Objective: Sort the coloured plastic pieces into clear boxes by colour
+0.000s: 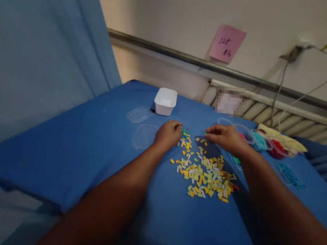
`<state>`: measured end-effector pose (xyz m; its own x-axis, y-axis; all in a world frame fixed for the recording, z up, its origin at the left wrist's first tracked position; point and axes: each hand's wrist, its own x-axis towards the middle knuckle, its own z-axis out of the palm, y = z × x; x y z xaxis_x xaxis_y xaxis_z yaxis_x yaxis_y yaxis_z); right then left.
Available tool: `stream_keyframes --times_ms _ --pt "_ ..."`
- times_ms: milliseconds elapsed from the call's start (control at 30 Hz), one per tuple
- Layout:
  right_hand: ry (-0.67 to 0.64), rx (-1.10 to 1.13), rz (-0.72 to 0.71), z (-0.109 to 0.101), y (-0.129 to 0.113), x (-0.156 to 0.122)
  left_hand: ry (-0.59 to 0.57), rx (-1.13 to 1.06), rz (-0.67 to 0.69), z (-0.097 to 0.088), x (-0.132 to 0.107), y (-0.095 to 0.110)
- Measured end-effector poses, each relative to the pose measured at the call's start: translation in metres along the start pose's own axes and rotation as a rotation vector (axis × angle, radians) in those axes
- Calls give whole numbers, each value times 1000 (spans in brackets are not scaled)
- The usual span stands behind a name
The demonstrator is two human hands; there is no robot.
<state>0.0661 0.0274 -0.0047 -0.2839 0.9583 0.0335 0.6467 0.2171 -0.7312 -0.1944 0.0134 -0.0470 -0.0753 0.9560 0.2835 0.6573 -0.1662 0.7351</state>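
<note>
Small yellow, cream and white plastic pieces (207, 176) lie in a loose pile on the blue-covered table. A thin trail of them runs up toward my hands. My left hand (168, 134) is closed beside a few green pieces (185, 133) at the top of that trail. Whatever its curled fingers hold is hidden. To the right, my right hand (225, 137) pinches a small green piece (205, 133) between thumb and fingertips, just above the table. Red pieces (235, 187) show at the pile's right edge.
A white tub (165, 102) stands at the back, with clear lids (139, 114) left of my left hand. Clear containers hold turquoise pieces (259, 141), red pieces (278, 149) and blue pieces (290, 175) on the right. A yellow cloth (291, 140) lies behind them near the radiator.
</note>
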Motion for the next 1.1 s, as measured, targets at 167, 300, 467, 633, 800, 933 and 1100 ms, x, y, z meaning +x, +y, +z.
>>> stream_keyframes --times_ms 167,300,467,633,800,933,1100 --pt "145 382 156 -41 39 -63 5 -8 -1 0 6 -3" --pt "389 221 219 -70 73 -104 -1 29 -14 -1 9 -4" --pt "457 -58 221 -73 95 -116 9 54 -39 -2 9 -2" --pt "423 -186 183 -67 96 -114 9 43 -8 -1 10 -7" --pt "465 -208 143 -67 99 -120 14 32 4 2 10 -11" --pt "494 -245 58 -50 90 -123 4 99 65 -1 5 -8" --pt "363 -271 -236 -13 59 -120 -46 240 138 -4 -3 0"
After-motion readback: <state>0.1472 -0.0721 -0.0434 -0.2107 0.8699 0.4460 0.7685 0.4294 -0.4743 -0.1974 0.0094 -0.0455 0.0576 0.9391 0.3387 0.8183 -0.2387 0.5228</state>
